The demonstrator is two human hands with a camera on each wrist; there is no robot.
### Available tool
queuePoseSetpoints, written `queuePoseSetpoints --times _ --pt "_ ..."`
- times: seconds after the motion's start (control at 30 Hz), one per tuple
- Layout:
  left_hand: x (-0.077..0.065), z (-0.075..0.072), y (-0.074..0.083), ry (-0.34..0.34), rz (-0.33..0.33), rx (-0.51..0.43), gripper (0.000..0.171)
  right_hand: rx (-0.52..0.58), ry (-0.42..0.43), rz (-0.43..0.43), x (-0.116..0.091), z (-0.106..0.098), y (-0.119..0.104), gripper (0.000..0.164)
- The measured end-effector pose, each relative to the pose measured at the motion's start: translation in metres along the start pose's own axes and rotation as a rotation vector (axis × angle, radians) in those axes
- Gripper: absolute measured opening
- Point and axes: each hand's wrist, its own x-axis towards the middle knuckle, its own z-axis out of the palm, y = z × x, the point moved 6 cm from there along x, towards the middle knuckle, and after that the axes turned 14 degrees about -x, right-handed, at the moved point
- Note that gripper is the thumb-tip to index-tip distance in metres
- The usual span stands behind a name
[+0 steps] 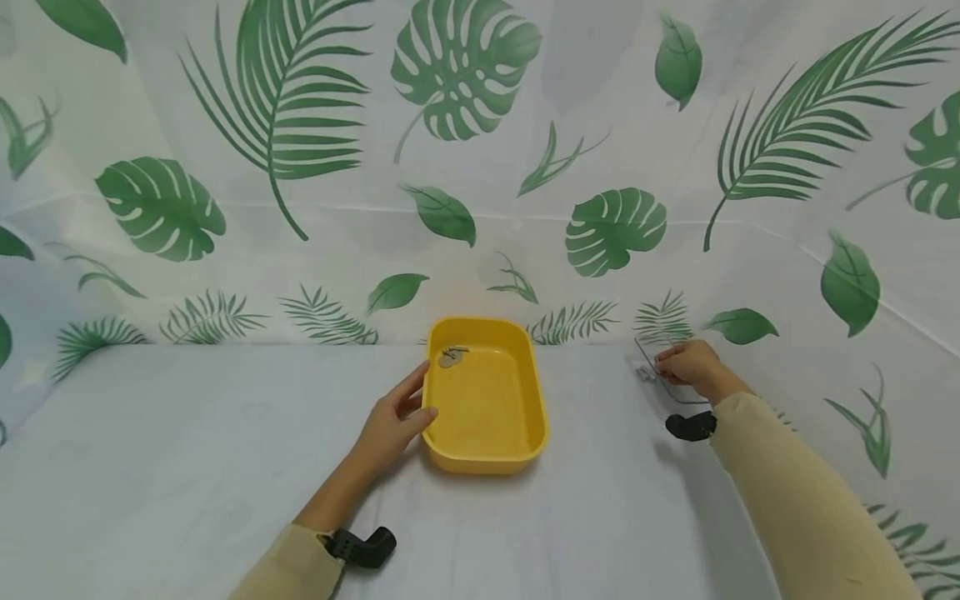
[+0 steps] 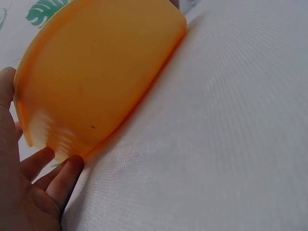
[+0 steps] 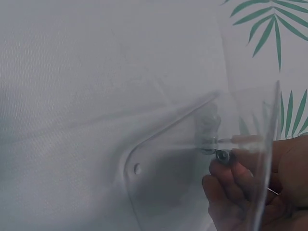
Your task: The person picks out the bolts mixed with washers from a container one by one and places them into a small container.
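A yellow tray (image 1: pixel 486 408) stands in the middle of the head view. My left hand (image 1: pixel 390 425) grips its left side, thumb over the rim and fingers against the outer wall (image 2: pixel 96 72). Several small screws (image 1: pixel 454 350) and flat washers (image 1: pixel 448 361) lie in the tray's far left corner. Over on the right, my right hand (image 1: pixel 693 367) reaches into a clear plastic box (image 1: pixel 693 403). Thumb and fingers pinch a small metal screw (image 3: pixel 223 156), its round hollowed end facing the camera. More small metal pieces (image 3: pixel 208 125) show blurred through the clear plastic beside the fingertips.
White cloth (image 1: pixel 225 450) covers the table. Behind it rises a leaf-printed curtain (image 1: pixel 337 242), close to the far end of the tray and the clear box. The clear box's wall (image 3: pixel 264 192) stands up near the right hand.
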Motion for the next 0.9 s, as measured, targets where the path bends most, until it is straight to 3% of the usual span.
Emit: queuePoseSetpoints --times 0.2,0.37,0.5,0.9 --pt "0.003 0.002 0.002 -0.014 0.014 -0.001 0.069 -0.038 0.007 0.023 0.006 0.002 0.011 0.027" --pt "0.002 0.003 0.003 -0.005 0.009 0.007 0.069 -0.018 0.001 -0.003 0.007 0.004 0.013 0.028" --pt "0.002 0.005 0.005 -0.015 0.015 0.007 0.07 -0.022 0.012 0.03 0.007 0.002 0.017 0.029" --pt "-0.001 -0.001 -0.001 0.002 0.002 0.018 0.07 -0.03 -0.012 0.014 0.001 0.006 0.008 0.031"
